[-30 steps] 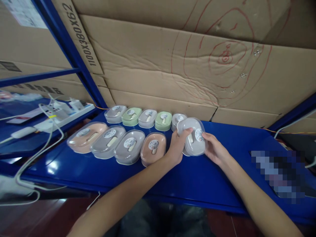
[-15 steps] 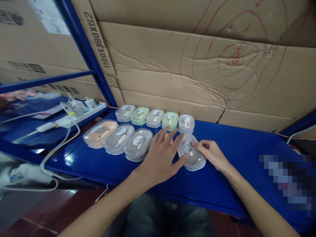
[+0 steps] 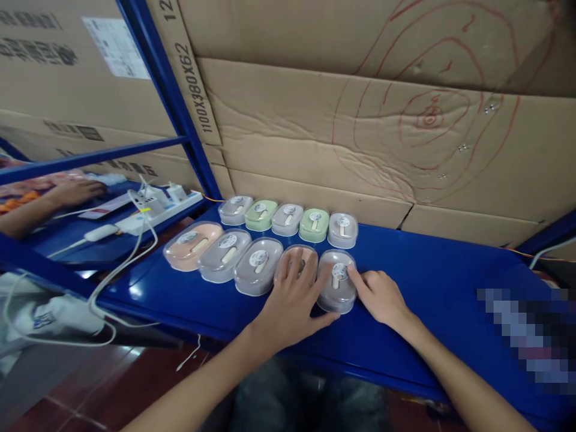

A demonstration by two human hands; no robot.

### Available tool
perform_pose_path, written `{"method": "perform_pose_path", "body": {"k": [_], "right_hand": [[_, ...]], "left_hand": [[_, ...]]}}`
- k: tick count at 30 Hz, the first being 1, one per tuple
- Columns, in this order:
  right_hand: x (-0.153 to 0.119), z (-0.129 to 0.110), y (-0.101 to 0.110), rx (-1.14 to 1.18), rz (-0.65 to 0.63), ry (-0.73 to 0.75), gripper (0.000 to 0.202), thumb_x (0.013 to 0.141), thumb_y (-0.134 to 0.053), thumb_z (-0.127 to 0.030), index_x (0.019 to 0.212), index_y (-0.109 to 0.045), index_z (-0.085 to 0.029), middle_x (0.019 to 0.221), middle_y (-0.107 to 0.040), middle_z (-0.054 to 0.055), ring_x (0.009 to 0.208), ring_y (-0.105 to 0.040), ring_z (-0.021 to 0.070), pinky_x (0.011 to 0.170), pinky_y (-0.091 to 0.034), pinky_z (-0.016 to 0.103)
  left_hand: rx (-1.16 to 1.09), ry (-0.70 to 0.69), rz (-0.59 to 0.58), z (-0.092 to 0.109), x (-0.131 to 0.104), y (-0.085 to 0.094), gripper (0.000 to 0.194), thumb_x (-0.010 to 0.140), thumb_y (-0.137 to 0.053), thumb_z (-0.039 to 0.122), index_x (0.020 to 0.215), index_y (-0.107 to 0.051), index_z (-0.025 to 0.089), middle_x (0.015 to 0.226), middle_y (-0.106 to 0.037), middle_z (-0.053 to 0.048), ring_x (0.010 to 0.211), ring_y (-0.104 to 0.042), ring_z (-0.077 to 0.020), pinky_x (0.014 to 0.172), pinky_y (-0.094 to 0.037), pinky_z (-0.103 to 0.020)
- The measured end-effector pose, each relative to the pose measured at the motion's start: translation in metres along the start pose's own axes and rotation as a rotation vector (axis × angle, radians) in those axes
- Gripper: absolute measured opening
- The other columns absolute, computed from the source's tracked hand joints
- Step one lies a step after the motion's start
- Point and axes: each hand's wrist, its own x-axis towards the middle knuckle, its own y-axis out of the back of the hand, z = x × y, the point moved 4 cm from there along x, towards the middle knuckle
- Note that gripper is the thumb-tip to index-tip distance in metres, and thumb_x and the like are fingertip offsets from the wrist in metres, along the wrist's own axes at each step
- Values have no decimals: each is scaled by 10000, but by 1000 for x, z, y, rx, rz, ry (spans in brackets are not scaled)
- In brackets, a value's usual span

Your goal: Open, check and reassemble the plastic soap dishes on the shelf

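Note:
My left hand (image 3: 292, 300) is open, fingers spread over a pink lunch box (image 3: 284, 264) and reaching the left side of a grey lunch box (image 3: 336, 297). That grey box stands at the right end of the front row; it has a clear domed lid, a round sticker and a cream strip. My right hand (image 3: 382, 297) is closed at its right edge, thumb against the lid and fingers curled. Left of the pink box stand two more grey boxes (image 3: 256, 273) (image 3: 225, 255) and another pink box (image 3: 191, 249).
Behind is a second row of grey and green boxes (image 3: 314, 227) on the blue table (image 3: 427, 288). A cardboard wall (image 3: 292, 120) rises at the back. To the left are a power strip (image 3: 157, 210), white cables and another person's hand (image 3: 78, 192). A blurred patch (image 3: 531, 342) lies at right.
The grey box has turned straighter and come closer to the pink box. My left hand has moved down and its thumb lies lower. Another person's arm has appeared at left.

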Motion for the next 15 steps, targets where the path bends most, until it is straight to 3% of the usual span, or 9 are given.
{"method": "perform_pose_path", "body": {"k": [4,6,8,10,12,15], "right_hand": [[11,12,18,33,134,37,758,1121,-221,-744,704,-630,-261,717,-729,91,748,-729,300,715,-464,391],[22,15,28,28,268,118,664,1122,-283,-713,979,-731,-244,976,-789,133,909,-753,336,811,-541,437],[37,15,34,8,354,234,655,1115,-338,-698,1356,-701,-208,1359,-729,208,1237,-704,403,1037,-554,534],[53,13,33,-25,325,328,710,1113,-358,-695,1610,-557,-228,1648,-546,215,1498,-545,448,1217,-457,624],[69,12,28,-47,240,360,690,1128,-332,-675,1683,-493,-300,1769,-420,165,1604,-428,463,1266,-397,683],[80,17,23,-89,207,352,616,1151,-291,-618,1605,-581,-319,1732,-481,144,1586,-449,452,1243,-421,698]], "left_hand": [[49,-12,-48,-1,-1,1,802,1045,-667,596,1713,-409,234,1773,-396,-216,1674,-275,-513,1320,-259,-765],[50,-8,-61,-1,-1,2,794,1053,-670,553,1724,-385,240,1778,-390,-217,1676,-276,-512,1312,-268,-771],[34,-4,-68,-1,-1,4,783,1057,-668,521,1728,-377,239,1776,-392,-222,1673,-283,-514,1303,-278,-777],[11,-2,-63,-1,-2,5,771,1056,-668,502,1726,-383,246,1777,-393,-218,1674,-280,-515,1298,-281,-782],[-10,-5,-52,0,-3,5,760,1053,-671,485,1725,-390,268,1781,-391,-201,1682,-264,-510,1301,-274,-782],[-19,-9,-58,0,-3,5,763,1046,-678,491,1725,-398,285,1781,-396,-180,1685,-250,-509,1307,-260,-779]]}}
